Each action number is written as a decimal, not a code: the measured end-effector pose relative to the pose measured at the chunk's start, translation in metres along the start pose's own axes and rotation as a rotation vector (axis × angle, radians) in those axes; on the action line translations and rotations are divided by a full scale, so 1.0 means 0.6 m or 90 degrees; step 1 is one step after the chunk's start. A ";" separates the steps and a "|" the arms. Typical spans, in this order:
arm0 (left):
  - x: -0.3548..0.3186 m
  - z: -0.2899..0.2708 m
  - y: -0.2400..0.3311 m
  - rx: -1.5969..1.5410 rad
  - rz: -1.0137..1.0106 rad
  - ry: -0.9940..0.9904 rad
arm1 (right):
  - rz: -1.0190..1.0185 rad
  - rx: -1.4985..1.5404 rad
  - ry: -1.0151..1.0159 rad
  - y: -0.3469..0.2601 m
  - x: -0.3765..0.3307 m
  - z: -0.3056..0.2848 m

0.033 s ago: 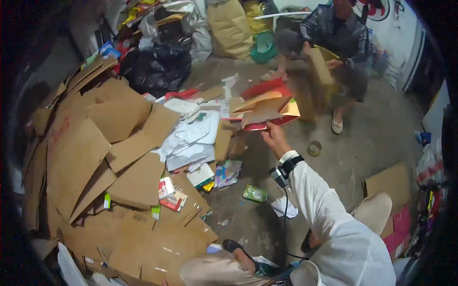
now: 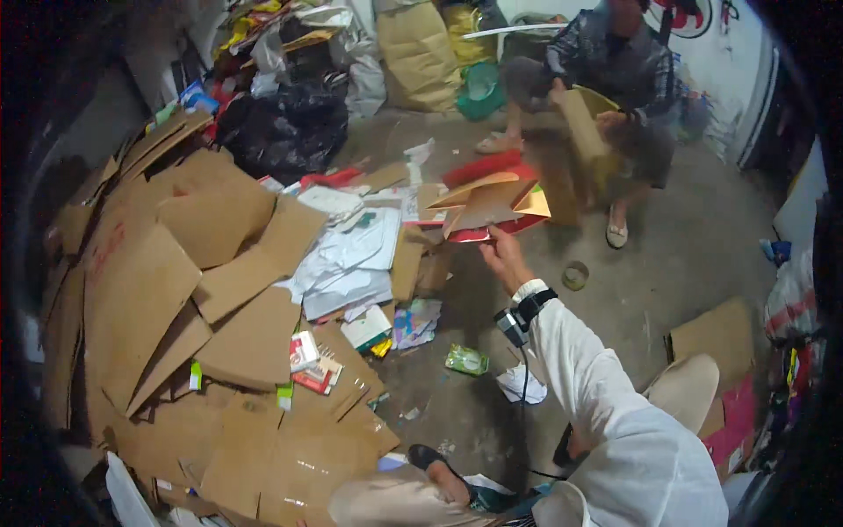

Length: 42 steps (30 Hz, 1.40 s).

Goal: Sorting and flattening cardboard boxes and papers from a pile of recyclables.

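Note:
My right hand (image 2: pixel 504 255), stretched forward from a white sleeve, is closed on the near edge of an opened box (image 2: pixel 492 211) with tan and gold inner faces and red outer parts. It is held up at the middle of the view, and the fingers under it are partly hidden. Behind it lies a red piece (image 2: pixel 492 165). Only a sliver of what looks like my left hand (image 2: pixel 301 523) shows at the lower edge, beside a flattened cardboard sheet (image 2: pixel 316 474); its fingers cannot be made out.
Flattened cardboard (image 2: pixel 145 307) is heaped on the left, with white papers (image 2: pixel 347 255) beside it. A black bag (image 2: pixel 285 132) and a tan sack (image 2: pixel 417 57) stand behind. A co-worker (image 2: pixel 606 79) sits far right holding cardboard (image 2: pixel 584 123). A tape roll (image 2: pixel 575 276) and green packet (image 2: pixel 466 359) lie on the floor.
The whole view has shifted slightly. My right hand still holds the opened box in nearly the same place. The co-worker's cardboard has tilted a little.

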<state>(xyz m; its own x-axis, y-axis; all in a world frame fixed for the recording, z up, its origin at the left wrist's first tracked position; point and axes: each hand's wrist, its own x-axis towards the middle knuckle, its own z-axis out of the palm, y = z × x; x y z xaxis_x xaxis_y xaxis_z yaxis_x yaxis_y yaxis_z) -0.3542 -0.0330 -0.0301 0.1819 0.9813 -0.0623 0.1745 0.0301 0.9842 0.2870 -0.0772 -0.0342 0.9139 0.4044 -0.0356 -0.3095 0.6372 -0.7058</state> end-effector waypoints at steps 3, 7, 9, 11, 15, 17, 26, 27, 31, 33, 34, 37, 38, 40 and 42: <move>0.010 0.003 0.003 -0.019 -0.075 0.038 | -0.038 0.041 -0.007 -0.010 -0.011 0.016; 0.032 0.021 0.009 -0.035 -0.111 0.043 | -0.085 0.144 -0.050 -0.035 0.022 -0.023; 0.038 0.026 0.013 -0.034 -0.124 0.044 | -0.104 0.173 -0.057 -0.029 0.032 -0.032; 0.038 0.019 0.016 -0.031 -0.131 0.059 | -0.023 0.211 0.124 -0.010 0.028 -0.036; 0.044 0.016 0.009 -0.029 -0.148 0.071 | 0.090 -0.074 0.119 0.009 -0.010 -0.091; 0.041 0.007 0.008 -0.033 -0.155 0.086 | 0.192 -0.079 0.182 0.013 -0.025 -0.112; 0.095 -0.133 -0.043 0.017 -0.108 0.122 | 0.167 -0.382 -0.180 -0.094 -0.117 -0.093; 0.117 -0.128 -0.039 0.043 -0.082 0.086 | 0.195 -0.418 -0.235 -0.121 -0.138 -0.071; 0.218 0.036 0.010 0.119 0.034 -0.182 | 0.274 -0.479 -0.368 -0.188 -0.199 -0.003; 0.230 0.131 0.030 0.128 0.032 -0.305 | 0.302 -0.478 -0.419 -0.188 -0.238 0.038; 0.230 0.196 0.064 0.187 0.042 -0.421 | 0.306 -0.485 -0.418 -0.194 -0.252 0.042; 0.178 0.293 0.144 0.069 0.022 -0.507 | 0.235 -0.647 -0.571 -0.198 -0.300 0.076; 0.186 0.293 0.125 0.070 0.022 -0.496 | 0.236 -0.644 -0.582 -0.191 -0.314 0.090; 0.214 0.301 0.057 0.213 0.114 -0.463 | 0.342 -0.559 -0.577 -0.180 -0.340 0.109; 0.201 0.320 0.051 0.177 0.109 -0.399 | 0.365 -0.554 -0.561 -0.190 -0.342 0.104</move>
<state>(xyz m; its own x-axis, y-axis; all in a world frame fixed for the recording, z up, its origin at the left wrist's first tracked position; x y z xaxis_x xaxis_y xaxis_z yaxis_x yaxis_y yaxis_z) -0.1410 0.0501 -0.0393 0.7375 0.6712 -0.0756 0.3186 -0.2470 0.9151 0.1184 -0.1918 0.0981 0.1435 0.9593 -0.2433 -0.0217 -0.2427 -0.9699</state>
